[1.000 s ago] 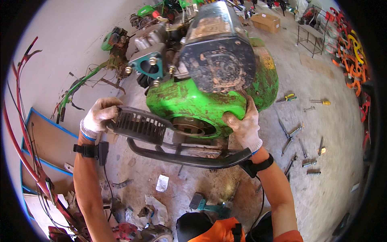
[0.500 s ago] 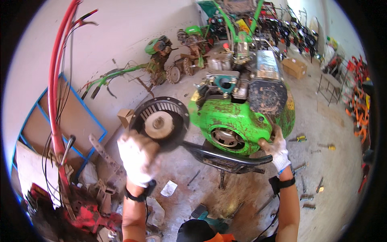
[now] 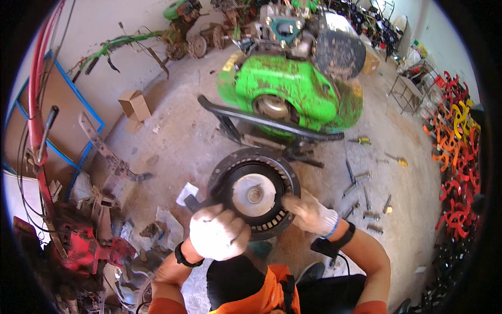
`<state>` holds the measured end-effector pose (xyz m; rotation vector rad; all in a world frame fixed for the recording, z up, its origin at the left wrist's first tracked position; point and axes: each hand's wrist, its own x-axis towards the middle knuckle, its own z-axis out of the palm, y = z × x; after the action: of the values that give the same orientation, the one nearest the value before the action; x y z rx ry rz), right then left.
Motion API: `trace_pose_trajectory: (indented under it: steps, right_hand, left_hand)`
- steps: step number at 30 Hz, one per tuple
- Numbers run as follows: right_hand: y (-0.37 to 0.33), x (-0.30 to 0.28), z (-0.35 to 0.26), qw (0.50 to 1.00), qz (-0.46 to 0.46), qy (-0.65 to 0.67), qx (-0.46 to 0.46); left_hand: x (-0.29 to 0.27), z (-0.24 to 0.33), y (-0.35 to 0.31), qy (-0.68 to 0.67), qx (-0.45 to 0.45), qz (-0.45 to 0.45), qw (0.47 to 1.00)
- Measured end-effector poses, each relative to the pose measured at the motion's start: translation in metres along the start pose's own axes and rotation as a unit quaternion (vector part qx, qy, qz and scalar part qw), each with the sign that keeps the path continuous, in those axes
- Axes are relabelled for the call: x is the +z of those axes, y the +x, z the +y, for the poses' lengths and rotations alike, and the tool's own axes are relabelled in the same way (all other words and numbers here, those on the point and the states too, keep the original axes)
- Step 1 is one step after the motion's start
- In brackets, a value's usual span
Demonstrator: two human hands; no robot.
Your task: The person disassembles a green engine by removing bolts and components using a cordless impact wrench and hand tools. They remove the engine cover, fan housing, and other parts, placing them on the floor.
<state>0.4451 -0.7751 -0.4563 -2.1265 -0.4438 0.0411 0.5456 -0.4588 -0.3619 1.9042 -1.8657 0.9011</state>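
A round black recoil starter (image 3: 254, 193) with a white hub and a slotted, holed rim lies tilted up in front of me. My left hand (image 3: 219, 232), in a white glove, is closed at its near left edge, where a black handle (image 3: 194, 204) sticks out beside the fist. My right hand (image 3: 312, 214), gloved too, grips the right side of the rim. Beyond stands a green engine (image 3: 285, 78) with scratched, dirty paint. A round opening (image 3: 273, 107) shows in its front cover, behind a black bumper bar (image 3: 261, 121).
Wrenches (image 3: 358, 184) and screwdrivers (image 3: 400, 160) lie on the concrete floor at the right. Red and orange curved blades (image 3: 455, 172) are heaped along the right wall. To the left are a cardboard box (image 3: 135, 105), a blue-framed panel (image 3: 78, 94) and red machine parts (image 3: 86, 254).
The recoil starter has come away from beside the engine, down and toward me. My right hand has left the engine cover and now holds the starter's rim.
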Motion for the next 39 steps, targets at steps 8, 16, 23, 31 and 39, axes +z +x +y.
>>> trace_pose_trajectory:
  steps: [8, 16, 23, 31, 39]
  right_hand:
    - [-0.004, 0.025, -0.013, 0.939, 0.143, 0.214, 0.226]
    - [-0.017, 0.038, 0.040, 0.992, 0.084, 0.076, 0.062]
    - [-0.021, 0.048, 0.069, 0.996, 0.065, -0.062, 0.000]
    - [0.006, 0.039, 0.047, 0.966, 0.115, 0.183, 0.138]
    - [0.042, 0.018, 0.017, 0.969, 0.082, 0.199, 0.120]
  left_hand:
    - [0.050, -0.009, -0.064, -0.186, -0.279, 0.026, 0.942]
    - [0.086, -0.009, -0.110, -0.215, -0.298, -0.071, 0.927]
    - [0.103, 0.006, -0.111, -0.401, -0.494, 0.096, 0.765]
    - [0.097, 0.007, -0.112, -0.567, -0.564, 0.138, 0.585]
    - [0.115, -0.005, -0.113, -0.476, -0.562, 0.152, 0.659]
